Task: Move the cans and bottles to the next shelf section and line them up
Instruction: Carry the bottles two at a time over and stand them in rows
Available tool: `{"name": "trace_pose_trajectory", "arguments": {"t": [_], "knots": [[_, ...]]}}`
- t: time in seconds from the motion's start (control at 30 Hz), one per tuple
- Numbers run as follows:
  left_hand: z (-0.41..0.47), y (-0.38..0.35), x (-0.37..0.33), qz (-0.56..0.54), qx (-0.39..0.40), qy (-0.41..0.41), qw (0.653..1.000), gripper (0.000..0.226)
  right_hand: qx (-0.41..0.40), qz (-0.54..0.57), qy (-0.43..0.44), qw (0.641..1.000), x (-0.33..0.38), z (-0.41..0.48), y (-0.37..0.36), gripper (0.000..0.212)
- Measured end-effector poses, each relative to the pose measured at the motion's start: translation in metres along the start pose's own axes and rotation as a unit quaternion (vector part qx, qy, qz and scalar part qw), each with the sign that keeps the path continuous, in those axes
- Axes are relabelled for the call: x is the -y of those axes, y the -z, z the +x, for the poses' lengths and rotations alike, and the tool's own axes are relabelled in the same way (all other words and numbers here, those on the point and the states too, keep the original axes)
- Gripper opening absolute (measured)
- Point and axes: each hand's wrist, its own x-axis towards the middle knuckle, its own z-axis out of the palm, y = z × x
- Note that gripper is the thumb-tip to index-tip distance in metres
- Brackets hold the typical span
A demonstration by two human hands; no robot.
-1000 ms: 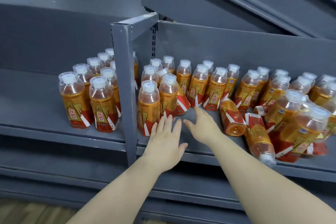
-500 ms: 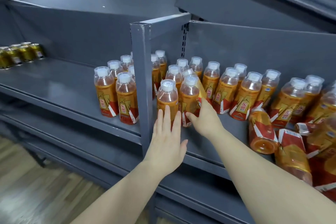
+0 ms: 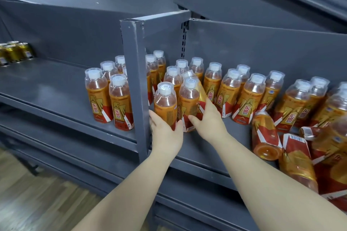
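Head view: at the far left, small gold metal cans (image 3: 14,52) stand at the back of the grey metal shelf (image 3: 47,84). Nearer the grey steel upright post (image 3: 134,73), a cluster of clear plastic orange-drink bottles (image 3: 97,99) with red-and-gold labels stands in the left section. Just right of the post, the left hand (image 3: 166,133) wraps the base of the front upright bottle (image 3: 165,103). The right hand (image 3: 208,120) clasps the neighbouring bottle (image 3: 188,99), thumb in front and fingers behind, perhaps also touching a tilted bottle (image 3: 201,95). More standing bottles (image 3: 249,99) follow rightward, and toppled bottles (image 3: 265,137) lie at the near right.
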Motion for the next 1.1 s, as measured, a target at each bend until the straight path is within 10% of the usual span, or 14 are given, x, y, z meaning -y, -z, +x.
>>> {"name": "trace_pose_trajectory", "arguments": {"t": [1.1], "knots": [[0.027, 0.000, 0.009, -0.013, -0.003, 0.020, 1.000, 0.073, -0.049, -0.018, -0.042, 0.998, 0.020, 0.001, -0.010, 0.079]]}}
